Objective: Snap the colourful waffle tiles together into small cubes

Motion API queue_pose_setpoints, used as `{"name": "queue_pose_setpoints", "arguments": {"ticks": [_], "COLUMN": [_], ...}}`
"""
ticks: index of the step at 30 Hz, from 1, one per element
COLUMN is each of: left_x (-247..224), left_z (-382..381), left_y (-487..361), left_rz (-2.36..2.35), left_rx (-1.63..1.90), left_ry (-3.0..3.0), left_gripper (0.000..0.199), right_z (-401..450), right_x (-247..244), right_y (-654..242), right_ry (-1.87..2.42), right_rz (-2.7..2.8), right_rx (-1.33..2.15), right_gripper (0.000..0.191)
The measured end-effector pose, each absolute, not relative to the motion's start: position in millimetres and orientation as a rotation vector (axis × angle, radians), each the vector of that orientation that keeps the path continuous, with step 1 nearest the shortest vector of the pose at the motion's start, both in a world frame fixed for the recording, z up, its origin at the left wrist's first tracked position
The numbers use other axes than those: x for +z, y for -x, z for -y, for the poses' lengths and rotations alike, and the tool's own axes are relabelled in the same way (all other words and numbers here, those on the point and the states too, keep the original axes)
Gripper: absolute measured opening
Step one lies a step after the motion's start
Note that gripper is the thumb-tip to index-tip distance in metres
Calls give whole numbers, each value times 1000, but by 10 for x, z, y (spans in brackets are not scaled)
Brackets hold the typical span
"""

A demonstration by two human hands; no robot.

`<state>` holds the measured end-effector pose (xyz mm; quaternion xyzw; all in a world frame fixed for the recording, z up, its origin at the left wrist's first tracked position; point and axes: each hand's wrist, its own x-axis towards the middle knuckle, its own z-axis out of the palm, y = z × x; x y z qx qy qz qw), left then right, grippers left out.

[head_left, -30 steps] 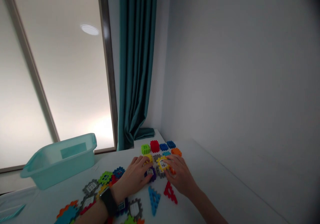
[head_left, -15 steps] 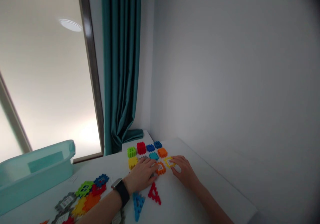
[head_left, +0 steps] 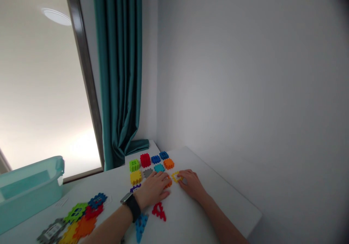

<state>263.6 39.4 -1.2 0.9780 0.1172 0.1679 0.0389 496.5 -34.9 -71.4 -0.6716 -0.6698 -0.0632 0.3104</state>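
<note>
My left hand (head_left: 155, 188), wearing a dark watch (head_left: 132, 204), lies with its fingers stretched out over an orange toothed building tile (head_left: 169, 182), which it partly covers. My right hand (head_left: 192, 184) has its fingers bent onto a yellow toothed tile (head_left: 176, 177) to the right of the orange one. A small grey patch shows by the right fingers, and I cannot make it out. Beyond the left hand lie a grey tile (head_left: 148, 173), a light-blue one (head_left: 159, 168) and a yellow stack (head_left: 135, 178). A purple piece (head_left: 134, 188) is partly hidden near the left wrist.
Green (head_left: 134, 165), red (head_left: 145, 160), blue (head_left: 155, 159) and orange (head_left: 168, 163) pieces stand at the back. A red triangle (head_left: 159, 212) and blue triangle (head_left: 141, 226) lie in front. At left are mixed tiles (head_left: 85, 227) and a teal bin (head_left: 32, 191). A wall borders the table.
The view has turned right, so everything sits further left. My left fingers have slid over more of the orange tile, baring the grey tile. My right fingers are still at the yellow tile.
</note>
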Motion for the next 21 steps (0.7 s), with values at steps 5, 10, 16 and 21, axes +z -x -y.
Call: {"name": "queue_pose_setpoints", "arguments": {"ticks": [5,10,16,21], "left_x": [-1,26,60,141], "left_z": [-423,-441,-424,-432], "left_y": [-2617,-2593,-2558,-2504], "left_rz": [-352,-354,-389,-473], "left_rx": [483,473,374,450], "left_ry": [-3009,-3002,-3069,-3119], "left_gripper": [32,24,26,28], "right_z": [341,344,345,339], "right_x": [-717,-718,-722,-644], "right_y": [-4984,-4985,-5001,-4946], "right_ry": [1808,1823,1822,1747], "right_rz": [1765,1753,1700,1694], "right_rx": [-115,-78,-84,-116], "right_gripper": [23,24,24,23]}}
